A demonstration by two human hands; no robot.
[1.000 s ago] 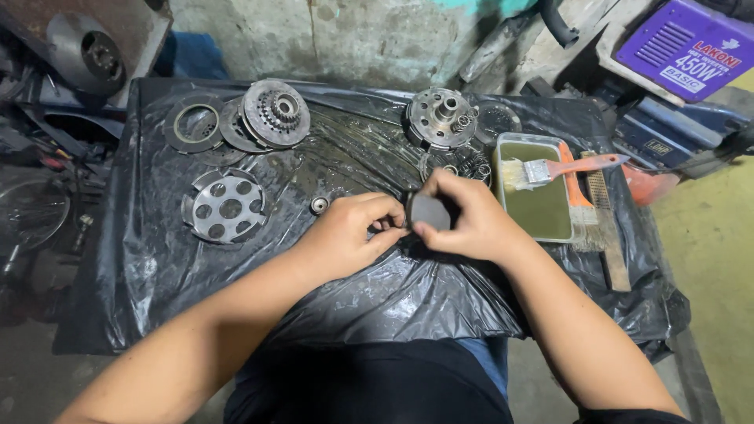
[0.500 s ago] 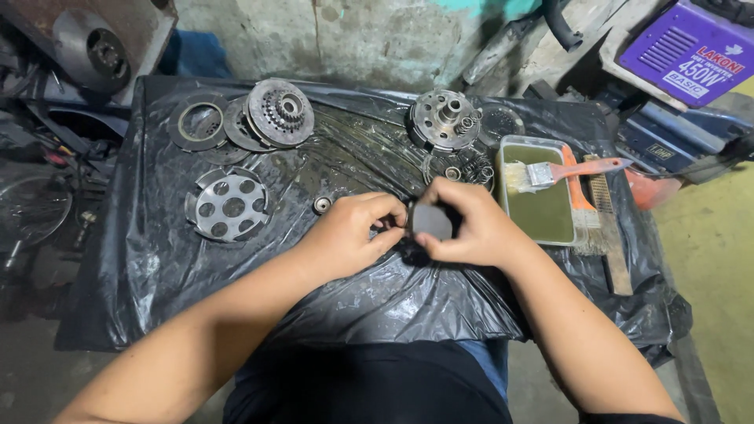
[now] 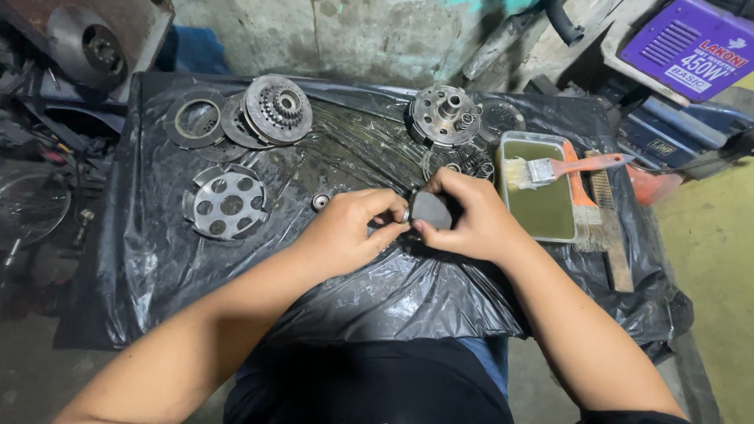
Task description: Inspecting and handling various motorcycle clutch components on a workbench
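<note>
My right hand (image 3: 471,221) grips a small dark grey block-shaped part (image 3: 430,210) over the middle of the black plastic sheet (image 3: 157,267). My left hand (image 3: 349,232) meets it from the left, its fingertips pinching the part's left edge. Both hands hover just above the sheet, close together. What lies under the hands is hidden.
Clutch parts lie about: a perforated round plate (image 3: 226,204), a geared hub on discs (image 3: 275,108), a ring (image 3: 195,119), a hub with springs (image 3: 448,116), a small bearing (image 3: 320,202). A metal tray of oily liquid (image 3: 542,212) with a paintbrush (image 3: 561,169) and a wire brush (image 3: 609,228) sit right.
Both hands stay together on the dark part at the same spot; the fingers shift slightly around it.
</note>
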